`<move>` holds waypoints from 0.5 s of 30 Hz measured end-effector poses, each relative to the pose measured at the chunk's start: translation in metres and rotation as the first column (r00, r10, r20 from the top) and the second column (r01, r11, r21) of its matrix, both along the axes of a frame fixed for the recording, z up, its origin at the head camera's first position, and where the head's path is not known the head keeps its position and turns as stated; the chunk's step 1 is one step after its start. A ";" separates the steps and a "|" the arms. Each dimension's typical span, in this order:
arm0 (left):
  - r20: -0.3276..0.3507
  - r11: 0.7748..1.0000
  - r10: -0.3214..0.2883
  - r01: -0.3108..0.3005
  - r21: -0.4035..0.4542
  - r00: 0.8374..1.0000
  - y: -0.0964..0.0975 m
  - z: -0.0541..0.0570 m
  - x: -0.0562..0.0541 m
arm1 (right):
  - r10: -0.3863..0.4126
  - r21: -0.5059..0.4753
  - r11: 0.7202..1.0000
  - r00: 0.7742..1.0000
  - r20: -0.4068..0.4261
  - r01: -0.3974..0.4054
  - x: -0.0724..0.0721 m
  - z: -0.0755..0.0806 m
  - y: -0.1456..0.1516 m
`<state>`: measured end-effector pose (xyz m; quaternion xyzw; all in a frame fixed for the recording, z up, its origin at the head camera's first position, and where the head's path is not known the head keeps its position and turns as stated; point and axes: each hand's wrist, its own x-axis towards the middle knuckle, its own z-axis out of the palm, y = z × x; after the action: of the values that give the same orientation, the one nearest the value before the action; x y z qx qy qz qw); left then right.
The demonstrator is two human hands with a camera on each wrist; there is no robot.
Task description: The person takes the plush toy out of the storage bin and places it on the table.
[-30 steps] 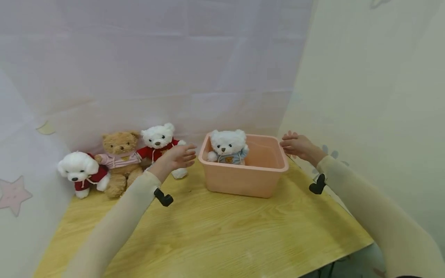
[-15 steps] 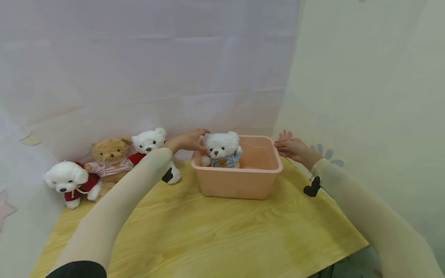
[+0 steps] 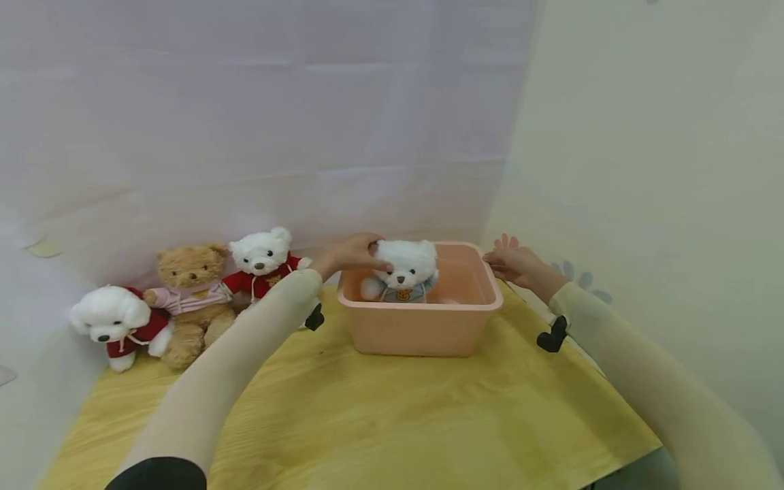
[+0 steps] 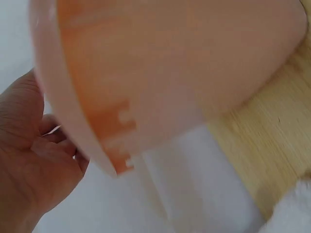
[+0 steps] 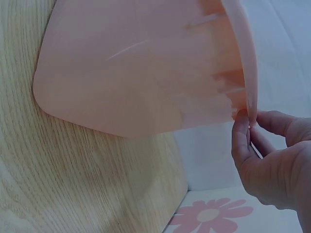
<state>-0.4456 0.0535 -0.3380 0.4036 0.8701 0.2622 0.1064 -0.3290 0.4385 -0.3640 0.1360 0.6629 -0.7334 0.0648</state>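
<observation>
A white teddy bear (image 3: 416,260) in a light blue hoodie sits in the left half of the pink plastic bin (image 3: 422,330), its head above the rim. My left hand (image 3: 354,253) reaches over the bin's left end and grips the bear's head at one side, thumb against its face. In the left wrist view, the left hand (image 4: 34,155) is beside the rim, with its fingertips and the bear hidden behind it. At the opposite end, my right hand (image 3: 517,265) pinches the bin's rim; the right wrist view shows the right hand (image 5: 272,155) with fingers and thumb on either side of it.
Left of the bin, against the back cloth, sit a white plush dog (image 3: 113,316) in red, a brown teddy bear (image 3: 192,269) in pink, and another white bear (image 3: 260,252) in red. The wooden table (image 3: 398,415) extends in front of the bin.
My left hand has moved right, over the bin's left end, onto the bear's head. The bear has shifted right and lower within the bin. My right hand has closed onto the rim.
</observation>
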 end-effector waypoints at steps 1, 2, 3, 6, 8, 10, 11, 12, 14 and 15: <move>0.005 1.000 -0.018 0.018 0.012 1.000 0.006 -0.001 0.003 | -0.010 0.011 1.000 1.000 0.008 0.010 0.000 0.000 0.001; 0.015 0.999 -0.029 0.029 0.020 0.999 0.010 -0.002 0.006 | -0.011 0.014 1.000 1.000 0.009 0.011 0.000 0.000 0.001; 0.028 0.999 -0.035 0.034 0.030 0.999 0.015 -0.004 0.008 | -0.015 0.018 1.000 1.000 0.008 0.015 -0.001 0.000 0.001; 0.076 0.998 -0.031 0.026 0.060 0.997 0.022 -0.007 0.016 | -0.010 -0.001 1.000 1.000 -0.012 0.010 -0.004 -0.001 -0.002; 0.100 0.996 -0.014 0.005 0.088 0.995 0.023 -0.010 0.019 | -0.003 0.005 1.000 1.000 -0.022 0.003 -0.006 -0.003 -0.005; 0.109 0.992 0.006 -0.020 0.127 0.994 0.023 -0.013 0.022 | 0.004 0.009 1.000 1.000 -0.029 -0.004 -0.008 -0.005 -0.007; 0.100 0.988 0.020 -0.035 0.148 0.995 0.023 -0.015 0.023 | 0.006 0.026 1.000 0.999 -0.032 -0.005 -0.009 -0.006 -0.007; 0.084 0.984 0.037 -0.050 0.168 0.996 0.023 -0.016 0.023 | 0.009 0.034 0.999 0.999 -0.035 -0.007 -0.009 -0.007 -0.008; 0.068 0.975 0.077 -0.089 0.205 0.995 0.022 -0.017 0.024 | 0.022 0.056 0.998 0.999 -0.039 -0.020 -0.009 -0.009 -0.007; 0.058 0.970 0.096 -0.106 0.219 0.994 0.022 -0.017 0.025 | 0.031 0.063 0.998 0.999 -0.043 -0.028 -0.009 -0.010 -0.006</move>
<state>-0.4202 0.0758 -0.3554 0.3618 0.8521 0.3720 0.0678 -0.3382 0.4329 -0.3736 0.1119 0.6888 -0.7140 0.0568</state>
